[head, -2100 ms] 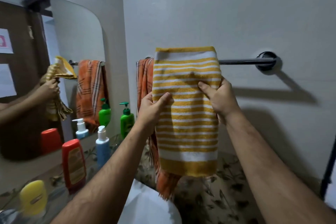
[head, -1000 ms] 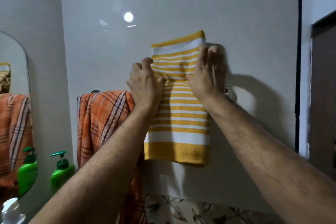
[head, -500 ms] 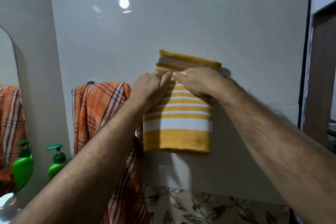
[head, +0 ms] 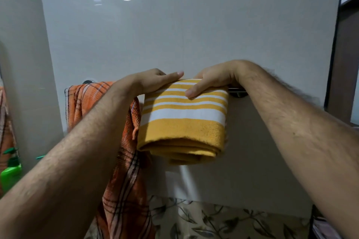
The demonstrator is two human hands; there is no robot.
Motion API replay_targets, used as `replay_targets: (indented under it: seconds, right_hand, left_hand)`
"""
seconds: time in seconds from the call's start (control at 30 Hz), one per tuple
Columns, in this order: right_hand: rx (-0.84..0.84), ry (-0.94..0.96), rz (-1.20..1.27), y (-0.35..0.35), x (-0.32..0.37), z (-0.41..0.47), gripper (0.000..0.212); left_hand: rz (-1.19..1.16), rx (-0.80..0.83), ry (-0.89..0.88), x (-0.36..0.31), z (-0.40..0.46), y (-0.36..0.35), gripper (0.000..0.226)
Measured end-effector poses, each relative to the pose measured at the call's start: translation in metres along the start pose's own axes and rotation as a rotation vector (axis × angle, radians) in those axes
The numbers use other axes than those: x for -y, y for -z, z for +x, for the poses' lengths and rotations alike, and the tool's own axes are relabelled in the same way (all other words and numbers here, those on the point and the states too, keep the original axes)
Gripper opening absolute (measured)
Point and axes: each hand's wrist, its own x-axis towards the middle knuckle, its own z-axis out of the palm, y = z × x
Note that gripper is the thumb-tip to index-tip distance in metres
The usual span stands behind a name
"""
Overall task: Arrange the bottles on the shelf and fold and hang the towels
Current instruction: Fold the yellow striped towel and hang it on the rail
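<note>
A folded yellow-and-white striped towel (head: 182, 120) hangs over the wall rail, its folded bottom edge thick and layered. My left hand (head: 155, 81) lies on its top left edge, fingers flat over the rail. My right hand (head: 211, 79) grips the top right part, thumb on the front stripes. An orange checked towel (head: 124, 170) hangs from the same rail just to the left, touching the yellow one. The rail is mostly hidden; its right bracket (head: 238, 93) and left bracket (head: 88, 82) show.
A green pump bottle (head: 10, 169) shows at the left edge, beside the mirror's edge. The white tiled wall (head: 194, 35) fills the view, with leaf-patterned tiles (head: 223, 221) below. A dark door frame (head: 338, 64) stands at the right.
The yellow towel went from held up flat against the wall to draped lower over the rail. Both hands came down onto its top edge, and the view shifted right.
</note>
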Motion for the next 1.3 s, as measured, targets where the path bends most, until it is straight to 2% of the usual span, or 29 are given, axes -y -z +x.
replay_targets:
  seconds: [0.07, 0.17, 0.23, 0.3, 0.37, 0.43, 0.5, 0.57, 0.63, 0.7, 0.73, 0.8, 0.87, 0.93, 0.97, 1.07, 1.1, 1.23, 1.3]
  right_hand:
    - [-0.137, 0.052, -0.027, -0.005, 0.001, -0.007, 0.063]
    - [-0.288, 0.026, -0.167, -0.012, 0.006, -0.016, 0.062]
    - [-0.407, 0.008, -0.333, -0.02, 0.008, -0.022, 0.065]
    - [-0.584, 0.002, -0.495, -0.033, 0.006, -0.028, 0.065]
    - [-0.852, 0.072, -0.546, -0.056, -0.003, -0.032, 0.064]
    - [-1.224, 0.245, -0.476, -0.086, -0.016, -0.032, 0.06]
    - [-1.551, 0.344, -0.323, -0.119, -0.025, -0.029, 0.053]
    - [-1.654, 0.28, -0.096, -0.145, -0.032, -0.024, 0.056]
    - [-1.537, 0.146, 0.225, -0.16, -0.036, -0.019, 0.077]
    - [-1.248, 0.029, 0.561, -0.159, -0.038, -0.017, 0.103]
    - [-1.114, 0.013, 0.653, -0.155, -0.042, -0.015, 0.111]
    - [-0.951, 0.046, 0.67, -0.145, -0.048, -0.015, 0.104]
    - [-0.866, 0.115, 0.715, -0.138, -0.05, -0.017, 0.079]
    - [-0.856, 0.167, 0.786, -0.134, -0.053, -0.022, 0.053]
    - [-0.884, 0.175, 0.803, -0.133, -0.055, -0.026, 0.046]
    - [-0.995, 0.149, 0.84, -0.135, -0.069, -0.033, 0.045]
    - [-0.999, 0.147, 0.842, -0.136, -0.07, -0.036, 0.049]
    - [-0.9, 0.155, 0.789, -0.141, -0.068, -0.043, 0.061]
    - [-0.874, 0.13, 0.738, -0.142, -0.068, -0.044, 0.069]
  left_hand:
    - [0.035, -0.085, -0.015, -0.001, -0.003, -0.004, 0.071]
    - [0.148, -0.267, -0.031, 0.002, -0.01, -0.013, 0.078]
    - [0.294, -0.487, -0.083, 0.01, -0.016, -0.023, 0.084]
    - [0.344, -0.737, -0.152, 0.019, -0.025, -0.039, 0.075]
    - [0.265, -0.956, -0.234, 0.025, -0.036, -0.061, 0.06]
    - [0.121, -1.117, -0.261, 0.027, -0.046, -0.085, 0.051]
    - [-0.086, -1.117, -0.173, 0.027, -0.056, -0.105, 0.06]
    - [-0.307, -1.009, -0.026, 0.031, -0.057, -0.119, 0.074]
    - [-0.491, -0.856, 0.053, 0.035, -0.053, -0.12, 0.085]
    - [-0.672, -0.679, 0.025, 0.039, -0.05, -0.119, 0.079]
    - [-0.719, -0.612, -0.012, 0.041, -0.05, -0.117, 0.071]
    - [-0.759, -0.541, -0.094, 0.041, -0.054, -0.113, 0.06]
    - [-0.757, -0.506, -0.18, 0.038, -0.059, -0.111, 0.041]
    - [-0.778, -0.521, -0.189, 0.031, -0.061, -0.117, 0.031]
    - [-0.781, -0.532, -0.185, 0.027, -0.061, -0.122, 0.035]
    - [-0.79, -0.524, -0.122, 0.022, -0.061, -0.135, 0.073]
    - [-0.793, -0.519, -0.099, 0.021, -0.061, -0.137, 0.075]
    - [-0.756, -0.491, -0.081, 0.024, -0.065, -0.137, 0.033]
    - [-0.752, -0.48, -0.095, 0.028, -0.07, -0.137, 0.035]
